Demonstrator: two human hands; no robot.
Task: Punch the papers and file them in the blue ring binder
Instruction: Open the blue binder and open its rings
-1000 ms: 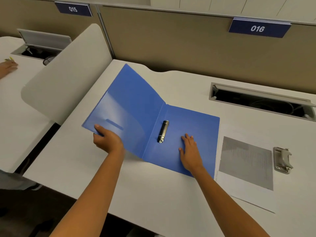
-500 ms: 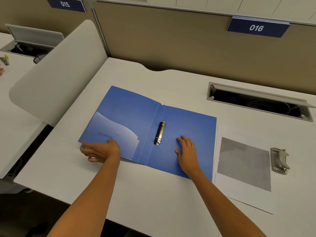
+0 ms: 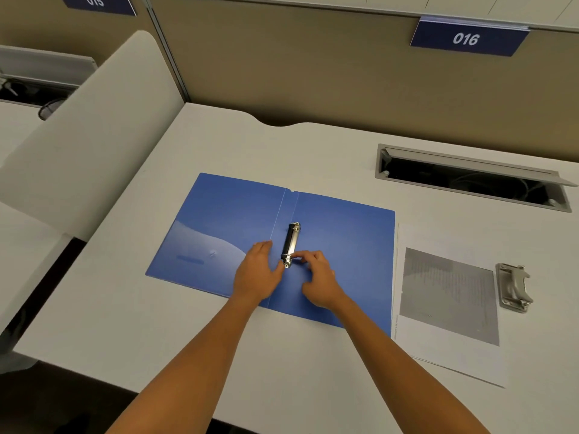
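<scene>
At the near edge of the white desk (image 3: 188, 324), two bare forearms reach in from below and meet over the open blue ring binder (image 3: 344, 245). The left hand (image 3: 257, 270) lies flat on the binder just left of the spine, its fingers straight and together, its thumb reaching toward the near end of the ring mechanism (image 3: 290, 244); it holds nothing. The right hand (image 3: 316, 277) rests on the right cover with its fingers curled, and its fingertips (image 3: 299, 255) pinch at the lower end of that metal mechanism, where the small lever sits. The binder lies spread flat, both covers down on the desk, with a paler pocket (image 3: 200, 255) across the lower part of the left cover. Just beside the binder's right edge lie the papers (image 3: 451, 292), a white stack with a grey printed block facing up, its left margin touching or slightly under the binder's edge; which, I cannot tell. Right of the papers sits the metal hole punch (image 3: 513, 288), close to them. Farther back on the right, a cable hatch (image 3: 470, 180) stands open in the desk. Behind it rises a beige partition (image 3: 313, 64) carrying a blue sign "016" (image 3: 466, 39); to the left, a white rounded divider (image 3: 94, 145) separates the neighbouring desk.
</scene>
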